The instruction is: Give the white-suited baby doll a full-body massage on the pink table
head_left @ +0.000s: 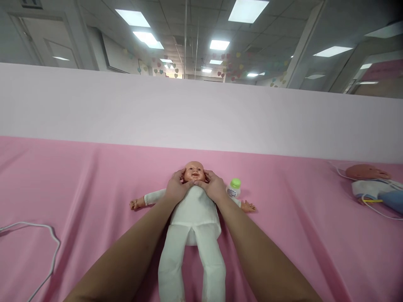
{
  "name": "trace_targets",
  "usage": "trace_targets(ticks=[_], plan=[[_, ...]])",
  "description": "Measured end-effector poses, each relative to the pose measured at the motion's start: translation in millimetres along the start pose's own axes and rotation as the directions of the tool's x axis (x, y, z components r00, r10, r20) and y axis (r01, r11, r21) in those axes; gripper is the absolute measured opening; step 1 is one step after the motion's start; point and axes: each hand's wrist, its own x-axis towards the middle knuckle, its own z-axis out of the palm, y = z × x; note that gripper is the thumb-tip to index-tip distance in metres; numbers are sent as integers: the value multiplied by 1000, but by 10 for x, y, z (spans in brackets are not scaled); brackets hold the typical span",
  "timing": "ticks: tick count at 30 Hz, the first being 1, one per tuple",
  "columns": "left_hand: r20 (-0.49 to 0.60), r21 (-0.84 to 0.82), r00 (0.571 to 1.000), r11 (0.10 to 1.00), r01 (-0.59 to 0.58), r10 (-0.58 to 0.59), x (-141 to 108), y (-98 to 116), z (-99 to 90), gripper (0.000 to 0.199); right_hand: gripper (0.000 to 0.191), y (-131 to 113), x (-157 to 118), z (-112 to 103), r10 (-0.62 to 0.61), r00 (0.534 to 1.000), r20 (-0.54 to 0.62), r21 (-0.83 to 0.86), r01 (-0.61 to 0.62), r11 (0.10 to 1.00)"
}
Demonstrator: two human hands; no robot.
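Observation:
A baby doll (195,209) in white clothes lies on its back, arms spread and head away from me. My left hand (176,186) is around the left side of the doll's head, thumb under the chin and fingers by the ear. On the other side, my right hand (214,185) cups the head in the same way, the two thumbs nearly meeting at the chin. Both hands are closed about the head. Just right of my right hand stands a small bottle (234,188) with a green cap, partly behind the doll's sleeve.
A pink sheet (94,188) with folds covers the surface. At the far right lies another doll (367,172) with blue and white clothing and thin tubing. A white cord (52,251) curves at the lower left. A white wall (201,113) with glass above borders the back.

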Motion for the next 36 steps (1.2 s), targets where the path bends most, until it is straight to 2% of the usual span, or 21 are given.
trace_targets(ticks=[3, 7, 13, 18, 22, 27, 31, 36], plan=[[-4, 7, 999, 999, -38, 38, 16, -45, 20, 80, 71, -49, -15, 6, 8, 1000, -30, -77, -10, 997], [9, -3, 998, 998, -59, 59, 24, -81, 8, 73, 65, 6, 4, -6, 3, 999, -40, -95, -7, 995], [24, 7, 997, 998, -68, 67, 47, -101, -46, 66, 60, 155, 62, -44, -44, 998, 34, 74, 41, 996], [54, -8, 996, 998, -66, 66, 88, -142, -92, 63, 58, 118, 68, -123, -39, 993, 108, 146, 23, 989], [42, 42, 996, 996, -83, 81, 76, -122, -98, 58, 54, 92, 51, -148, -70, 991, 117, 40, 66, 997], [11, 95, 995, 991, -96, 96, 29, -9, -95, 53, 53, 15, -9, -143, -91, 994, 63, -90, 96, 991], [-31, 156, 992, 981, -113, 119, -37, 129, -200, 43, 46, -146, -144, -223, -146, 988, 45, -254, 153, 955], [-29, 270, 989, 954, -129, 142, -224, 247, -509, 37, 28, -314, -506, -490, -215, 977, 10, -198, 212, 957]])
